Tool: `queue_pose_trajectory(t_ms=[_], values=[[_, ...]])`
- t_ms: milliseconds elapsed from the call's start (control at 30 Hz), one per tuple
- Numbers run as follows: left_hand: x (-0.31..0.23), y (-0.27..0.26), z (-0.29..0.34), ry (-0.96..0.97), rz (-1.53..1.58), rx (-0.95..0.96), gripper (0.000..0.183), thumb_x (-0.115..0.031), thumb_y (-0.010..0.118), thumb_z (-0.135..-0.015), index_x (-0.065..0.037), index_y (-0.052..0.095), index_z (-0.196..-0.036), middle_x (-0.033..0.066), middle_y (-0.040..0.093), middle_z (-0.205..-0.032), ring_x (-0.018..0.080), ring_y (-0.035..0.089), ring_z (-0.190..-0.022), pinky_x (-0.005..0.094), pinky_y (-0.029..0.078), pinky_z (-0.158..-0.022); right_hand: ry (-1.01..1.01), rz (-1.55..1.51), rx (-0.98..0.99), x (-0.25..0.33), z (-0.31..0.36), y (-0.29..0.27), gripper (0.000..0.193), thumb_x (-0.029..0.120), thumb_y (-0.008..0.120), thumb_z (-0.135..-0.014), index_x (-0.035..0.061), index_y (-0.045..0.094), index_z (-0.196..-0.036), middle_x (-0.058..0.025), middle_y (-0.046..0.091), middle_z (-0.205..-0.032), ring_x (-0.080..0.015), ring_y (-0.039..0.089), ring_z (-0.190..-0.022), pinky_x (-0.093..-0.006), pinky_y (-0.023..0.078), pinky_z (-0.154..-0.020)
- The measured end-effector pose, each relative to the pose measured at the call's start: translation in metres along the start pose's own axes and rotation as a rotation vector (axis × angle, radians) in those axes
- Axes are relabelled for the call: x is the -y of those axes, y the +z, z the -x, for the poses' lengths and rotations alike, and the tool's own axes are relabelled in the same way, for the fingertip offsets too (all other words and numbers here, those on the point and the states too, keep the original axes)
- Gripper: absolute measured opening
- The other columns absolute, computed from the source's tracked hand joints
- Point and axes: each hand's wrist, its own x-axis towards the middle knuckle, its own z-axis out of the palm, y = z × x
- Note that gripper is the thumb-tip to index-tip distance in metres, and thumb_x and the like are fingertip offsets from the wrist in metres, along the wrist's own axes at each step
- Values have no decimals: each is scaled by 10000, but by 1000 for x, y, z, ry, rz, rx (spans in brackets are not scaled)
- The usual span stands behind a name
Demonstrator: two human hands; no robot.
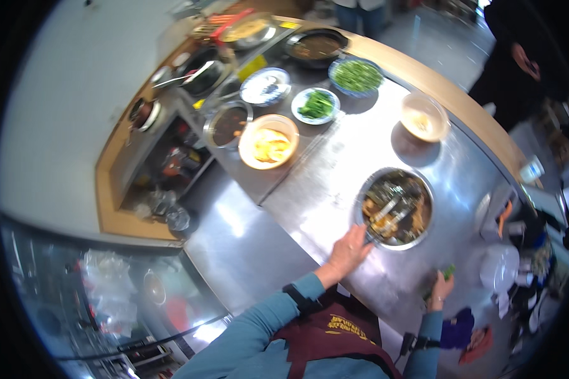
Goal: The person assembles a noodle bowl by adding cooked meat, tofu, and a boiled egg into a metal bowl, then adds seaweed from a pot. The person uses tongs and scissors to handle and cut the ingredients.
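My left hand pinches the near-left rim of a round metal bowl. Inside it lie dark and brown food pieces, with what looks like a pale, shiny utensil across them. Nearer the table's front edge and to the right, my right hand is closed on a small green thing. Its kind is too blurred to tell. Beyond the metal bowl stands a pale bowl with a little light food at its bottom.
On the steel table stand a bowl of chopped greens, a plate of leafy greens, a bowl of yellow food and a dark pan. A plastic container sits at right. Another person stands beyond the wooden ledge.
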Motion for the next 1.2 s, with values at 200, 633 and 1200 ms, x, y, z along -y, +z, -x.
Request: queue_pose_trajectory(t_ms=[200,633,1200], values=[[-7,-24,22,-119,138,22,586,-338,692,-927,0,471,-1352,190,555,-1145,397,612,-1013,461,529,-842,-205,526,-166,-39,-60,-32,535,231,667,-931,-46,519,-1364,-272,624,-1279,-434,595,-1179,-460,467,-1015],[18,-54,122,-372,322,-206,502,-233,762,-887,-7,580,-1297,150,600,-1082,280,597,-917,407,506,-801,-443,555,-88,-6,-58,-36,453,265,595,-987,-29,564,-1331,-250,653,-1251,-414,627,-1157,-462,509,-979],[-31,3,130,-461,328,-68,528,-159,709,-930,56,527,-1376,179,596,-1307,273,585,-1191,388,478,-1007,-133,282,-296,-83,-40,-69,617,192,757,-800,51,538,-1360,-178,678,-1139,-329,652,-1015,-424,519,-876]])
